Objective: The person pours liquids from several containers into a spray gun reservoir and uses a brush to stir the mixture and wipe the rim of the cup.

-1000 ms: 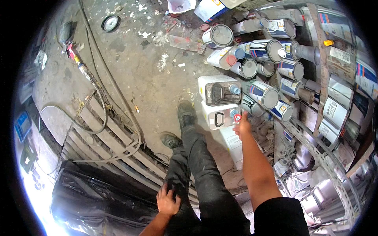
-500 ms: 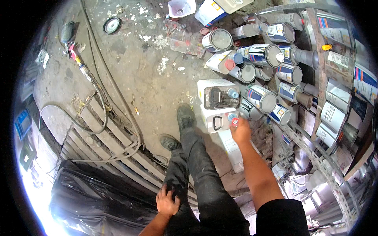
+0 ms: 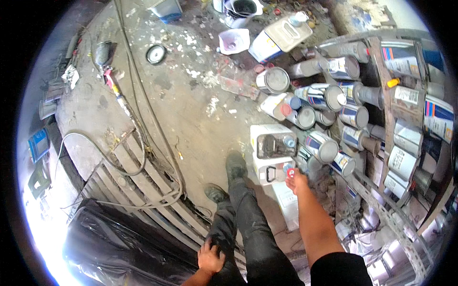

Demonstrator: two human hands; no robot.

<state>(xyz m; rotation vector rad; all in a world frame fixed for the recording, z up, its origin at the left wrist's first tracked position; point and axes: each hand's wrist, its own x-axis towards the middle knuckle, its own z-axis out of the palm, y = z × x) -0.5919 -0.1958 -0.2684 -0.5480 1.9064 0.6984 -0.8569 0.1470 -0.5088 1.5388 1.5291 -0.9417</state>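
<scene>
Concrete floor (image 3: 200, 124) of a cluttered work area, soiled and spotted with white splashes, carries most of the items noted. Right hand (image 3: 298, 182): fingers closed on a small red cap (image 3: 290, 173), held at the front right corner of a white container (image 3: 261, 168) with a black handle (image 3: 270, 174). Whether the cap touches the container cannot be told from this angle. Left hand (image 3: 211, 258): empty, resting on the dark trousers (image 3: 255, 229) over the left leg, fingers slightly apart.

Directly beyond the first container stands a second white container (image 3: 274, 128), its top darkly stained and fitted with a blue cap (image 3: 289, 141). On the near side, a plain white box-shaped container (image 3: 287, 205) lies close to the right forearm.

To the right, closely grouped round cans (image 3: 322, 148) stand between these containers and a metal rack (image 3: 387, 112), with further cans on the rack. A smaller jug (image 3: 273, 107) stands farther off, next to the cans.

Left side of the floor: a spray gun (image 3: 106, 57) joined to a hose (image 3: 139, 90), and a slatted grating (image 3: 157, 195) crossed by the hose. Black plastic sheeting (image 3: 129, 248) covers the lower left. A round lid (image 3: 156, 54) lies well apart on the floor.
</scene>
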